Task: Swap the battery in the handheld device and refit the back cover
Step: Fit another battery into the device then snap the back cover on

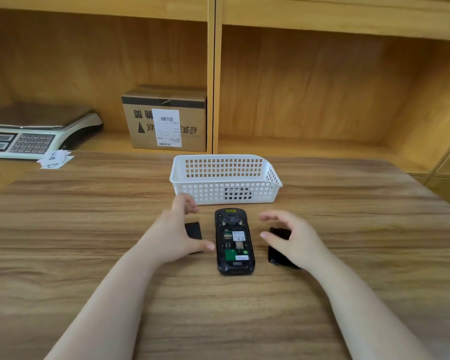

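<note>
The black handheld device [235, 242] lies face down on the wooden table, its back off and the battery bay bare, showing a green board and labels. A flat black battery [193, 229] lies just left of it, partly under my left hand [178, 229], which hovers open with fingers spread. The black back cover [278, 245] rests to the device's right, partly hidden by my right hand [294, 239], also open above it. Neither hand holds anything. Another dark object [237, 194] shows through the basket's wall.
A white perforated basket [225, 168] stands just behind the device. Wooden shelves rise at the table's back, holding a cardboard box [164, 118] and a weighing scale [26, 131]. Small paper slips [55, 159] lie at the far left.
</note>
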The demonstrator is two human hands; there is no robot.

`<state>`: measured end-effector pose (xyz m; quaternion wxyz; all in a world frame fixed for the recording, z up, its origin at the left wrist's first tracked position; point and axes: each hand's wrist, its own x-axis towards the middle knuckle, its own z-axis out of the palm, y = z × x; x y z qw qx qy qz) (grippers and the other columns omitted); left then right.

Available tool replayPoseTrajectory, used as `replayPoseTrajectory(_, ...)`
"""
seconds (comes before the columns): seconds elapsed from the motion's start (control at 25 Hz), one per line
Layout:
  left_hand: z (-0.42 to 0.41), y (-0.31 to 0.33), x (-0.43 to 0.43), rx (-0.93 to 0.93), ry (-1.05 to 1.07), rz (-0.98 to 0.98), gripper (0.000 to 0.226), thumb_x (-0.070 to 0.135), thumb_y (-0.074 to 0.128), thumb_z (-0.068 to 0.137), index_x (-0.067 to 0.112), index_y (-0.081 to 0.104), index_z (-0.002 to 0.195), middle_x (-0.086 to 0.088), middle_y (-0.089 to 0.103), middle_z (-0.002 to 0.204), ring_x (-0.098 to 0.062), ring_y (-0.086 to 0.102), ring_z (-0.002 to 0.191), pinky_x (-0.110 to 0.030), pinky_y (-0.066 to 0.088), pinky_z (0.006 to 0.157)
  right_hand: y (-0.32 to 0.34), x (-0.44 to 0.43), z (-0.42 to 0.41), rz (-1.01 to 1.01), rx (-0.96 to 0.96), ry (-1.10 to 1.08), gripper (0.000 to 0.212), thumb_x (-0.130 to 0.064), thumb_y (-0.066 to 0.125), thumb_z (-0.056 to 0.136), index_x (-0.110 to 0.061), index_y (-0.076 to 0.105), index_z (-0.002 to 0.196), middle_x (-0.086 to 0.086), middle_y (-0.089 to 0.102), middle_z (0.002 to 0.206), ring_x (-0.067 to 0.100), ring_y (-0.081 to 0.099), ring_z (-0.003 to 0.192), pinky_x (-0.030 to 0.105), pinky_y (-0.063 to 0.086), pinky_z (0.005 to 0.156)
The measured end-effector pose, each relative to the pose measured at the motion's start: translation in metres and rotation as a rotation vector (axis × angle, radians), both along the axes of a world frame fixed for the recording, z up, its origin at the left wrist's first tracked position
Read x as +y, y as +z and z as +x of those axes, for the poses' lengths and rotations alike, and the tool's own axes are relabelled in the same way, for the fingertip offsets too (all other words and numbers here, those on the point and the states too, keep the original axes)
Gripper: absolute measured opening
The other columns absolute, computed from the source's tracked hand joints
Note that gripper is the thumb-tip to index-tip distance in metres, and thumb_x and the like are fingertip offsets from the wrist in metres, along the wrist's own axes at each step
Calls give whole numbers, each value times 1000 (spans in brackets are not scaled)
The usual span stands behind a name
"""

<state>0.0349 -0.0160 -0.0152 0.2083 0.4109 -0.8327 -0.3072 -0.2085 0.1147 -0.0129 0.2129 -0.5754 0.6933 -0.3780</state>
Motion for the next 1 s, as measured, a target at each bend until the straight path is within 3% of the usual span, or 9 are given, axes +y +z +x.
replayPoseTrajectory(0.08,10,1,-1,-71,-8,74,96,47,92,44,40,24,112,11,49,128,-9,47,121,-31,40,99,-6,0,-1,27,107,17,38,-24,73,82,-42,61,113,-25,58,114,-7,50,113,20,36,101)
replayPoseTrajectory(0.2,14,-1,-3,-133,-33,113,99,39,94,46,38,23,116,13,49,126,-15,53,114,-31,43,95,-9,-1,0,4,105,6,37,-24,74,81,-44,62,109,-24,59,112,-2,53,113,22,37,101)
replayPoseTrajectory(0.4,14,0,1,-33,1,95,89,35,92,49,37,25,107,8,63,114,-10,59,99,-29,48,86,-10,3,-4,-21,83,-12,34,-18,69,85,-43,62,107,-22,63,112,2,53,112,15,36,93)
replayPoseTrajectory(0.52,9,10,9,46,16,53,87,33,93,50,35,27,106,10,63,112,-7,57,96,-25,45,79,-7,3,-4,-49,31,-49,33,-18,67,87,-47,61,102,-23,64,111,0,54,110,22,39,96)
replayPoseTrajectory(0.6,1,19,18,135,1,21,86,34,93,50,37,28,107,13,61,113,-7,56,103,-25,44,83,-4,2,2,-91,-34,-46,30,-21,67,87,-48,63,99,-21,68,107,1,58,106,27,44,95)
replayPoseTrajectory(0.76,-27,26,42,191,-127,-34,85,37,92,48,41,31,106,17,57,113,0,55,109,-28,48,90,0,-7,25,-130,-196,-10,11,-32,67,85,-38,71,94,1,75,94,25,66,87,43,53,84)
replayPoseTrajectory(0.84,-39,23,51,173,-171,-77,84,38,91,49,42,31,108,20,53,114,2,52,111,-29,49,92,2,-11,31,-101,-364,13,19,-34,72,79,-24,72,95,20,73,91,32,68,85,49,51,88)
replayPoseTrajectory(0.92,-44,20,55,194,-192,-87,89,35,91,51,50,28,112,22,49,116,6,48,114,-22,47,93,1,-13,31,-49,-478,37,23,-25,76,79,-12,70,98,31,70,89,29,68,78,48,52,84)
replayPoseTrajectory(1.0,-45,19,57,242,-210,-72,98,29,91,54,59,24,119,18,48,119,5,47,115,-13,44,91,2,-13,32,-41,-526,51,19,-19,75,82,-11,69,98,31,70,85,24,69,75,43,52,79)
